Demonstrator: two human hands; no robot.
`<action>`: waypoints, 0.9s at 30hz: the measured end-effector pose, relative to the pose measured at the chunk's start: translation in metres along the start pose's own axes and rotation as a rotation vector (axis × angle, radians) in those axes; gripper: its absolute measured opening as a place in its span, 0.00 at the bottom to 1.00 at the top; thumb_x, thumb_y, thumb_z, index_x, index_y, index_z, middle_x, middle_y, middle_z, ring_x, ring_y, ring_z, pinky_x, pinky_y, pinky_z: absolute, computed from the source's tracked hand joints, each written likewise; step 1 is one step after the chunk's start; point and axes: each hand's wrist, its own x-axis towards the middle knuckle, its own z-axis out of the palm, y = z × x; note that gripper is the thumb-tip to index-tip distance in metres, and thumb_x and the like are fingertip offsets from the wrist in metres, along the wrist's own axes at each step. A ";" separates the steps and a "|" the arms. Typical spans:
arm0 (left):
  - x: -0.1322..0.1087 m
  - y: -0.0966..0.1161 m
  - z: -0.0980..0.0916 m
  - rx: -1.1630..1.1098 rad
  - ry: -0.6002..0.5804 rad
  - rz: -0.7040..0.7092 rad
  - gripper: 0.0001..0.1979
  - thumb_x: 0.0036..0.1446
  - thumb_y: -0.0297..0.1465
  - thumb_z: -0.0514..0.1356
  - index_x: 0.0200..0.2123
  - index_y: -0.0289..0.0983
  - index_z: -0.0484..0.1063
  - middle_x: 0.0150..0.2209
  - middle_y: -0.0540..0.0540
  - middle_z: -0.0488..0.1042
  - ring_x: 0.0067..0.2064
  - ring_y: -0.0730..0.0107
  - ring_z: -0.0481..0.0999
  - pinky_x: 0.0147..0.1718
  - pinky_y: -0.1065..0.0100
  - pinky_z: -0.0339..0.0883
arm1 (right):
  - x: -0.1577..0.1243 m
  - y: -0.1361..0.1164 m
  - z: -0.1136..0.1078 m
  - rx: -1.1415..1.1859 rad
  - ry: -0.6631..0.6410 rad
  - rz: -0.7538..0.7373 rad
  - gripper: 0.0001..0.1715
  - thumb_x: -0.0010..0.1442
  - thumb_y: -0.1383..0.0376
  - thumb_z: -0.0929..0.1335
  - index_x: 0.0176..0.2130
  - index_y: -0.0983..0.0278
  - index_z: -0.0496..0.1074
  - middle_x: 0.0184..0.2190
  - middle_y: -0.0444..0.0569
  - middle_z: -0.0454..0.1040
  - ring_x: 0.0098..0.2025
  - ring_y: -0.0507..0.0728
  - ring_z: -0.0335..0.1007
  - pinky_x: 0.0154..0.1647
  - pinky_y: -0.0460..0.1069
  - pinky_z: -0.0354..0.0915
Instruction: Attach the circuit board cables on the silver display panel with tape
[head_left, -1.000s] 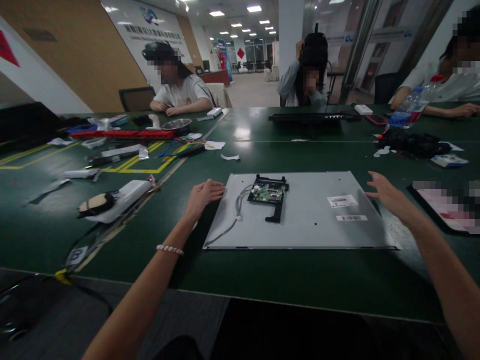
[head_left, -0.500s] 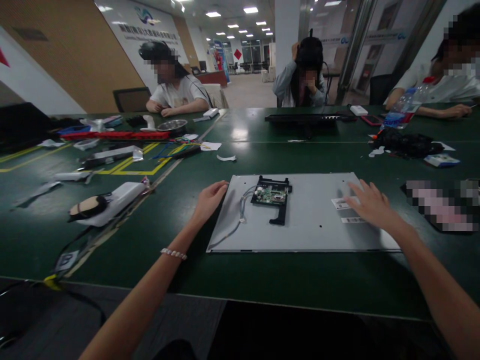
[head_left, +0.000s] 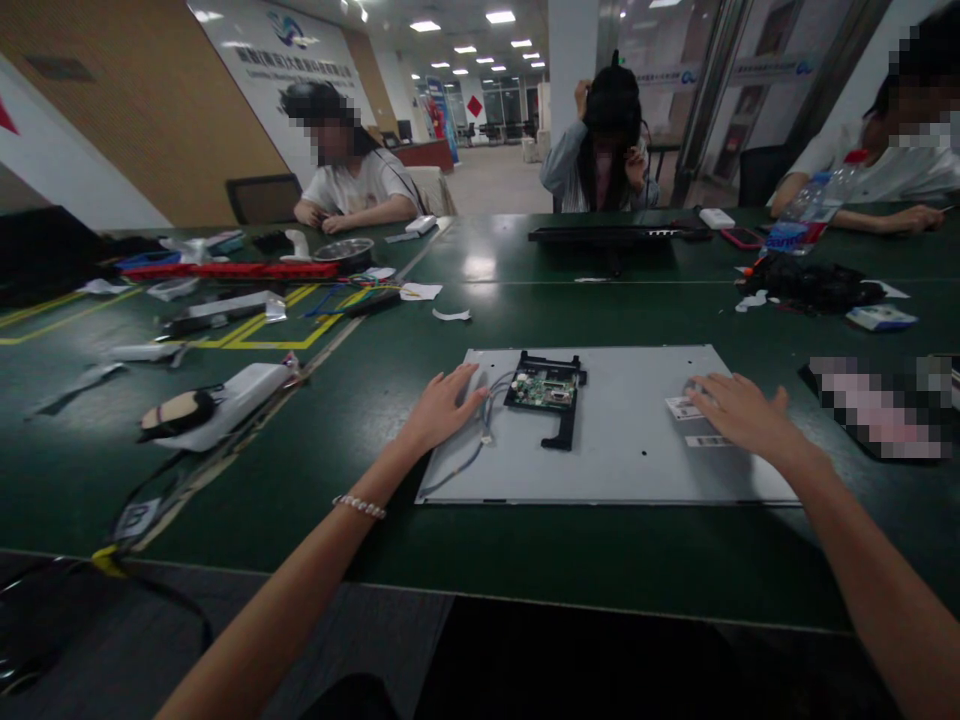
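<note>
A flat grey-white display panel lies on the green table in front of me. On its back sit a green circuit board and a black bracket. A thin grey cable runs from the board toward the panel's near left corner. My left hand is over the panel's left edge, fingers stretched out beside the cable. Over the white labels at the right, my right hand is spread with nothing in it. Whether either palm presses on the panel I cannot tell.
Left on the table lie a white box with a dark and tan object, a red strip and wires. A black monitor-like part, bottles and a black bundle are farther off. Several people sit opposite.
My left hand has moved right from the panel's edge onto its left side, and its fingers have straightened. My right hand has shifted slightly over the labels. The panel is almost unmoved.
</note>
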 end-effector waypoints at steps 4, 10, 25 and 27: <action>-0.001 -0.001 -0.003 -0.013 -0.022 0.006 0.30 0.63 0.47 0.49 0.64 0.39 0.60 0.64 0.41 0.62 0.65 0.55 0.59 0.66 0.52 0.39 | 0.001 -0.010 0.000 0.013 0.027 -0.013 0.35 0.65 0.45 0.51 0.63 0.55 0.60 0.66 0.54 0.59 0.67 0.74 0.48 0.57 0.83 0.43; -0.001 -0.004 -0.004 -0.025 -0.096 0.088 0.32 0.63 0.47 0.51 0.66 0.37 0.58 0.66 0.40 0.58 0.66 0.53 0.58 0.66 0.52 0.39 | -0.005 -0.027 0.012 -0.013 -0.065 -0.172 0.35 0.66 0.46 0.51 0.67 0.54 0.52 0.70 0.54 0.48 0.71 0.71 0.37 0.61 0.78 0.44; 0.000 0.012 -0.005 0.303 -0.247 0.220 0.36 0.65 0.52 0.43 0.70 0.40 0.43 0.70 0.43 0.46 0.71 0.57 0.43 0.66 0.49 0.27 | -0.008 -0.031 0.006 -0.051 -0.044 -0.160 0.34 0.68 0.48 0.49 0.66 0.57 0.56 0.68 0.57 0.53 0.68 0.71 0.46 0.57 0.78 0.51; 0.002 0.020 -0.006 0.320 -0.259 0.215 0.37 0.65 0.52 0.42 0.70 0.39 0.44 0.70 0.42 0.46 0.70 0.56 0.44 0.66 0.48 0.29 | -0.007 -0.029 0.009 -0.058 -0.021 -0.157 0.34 0.68 0.49 0.49 0.65 0.58 0.56 0.67 0.58 0.54 0.68 0.71 0.48 0.57 0.77 0.53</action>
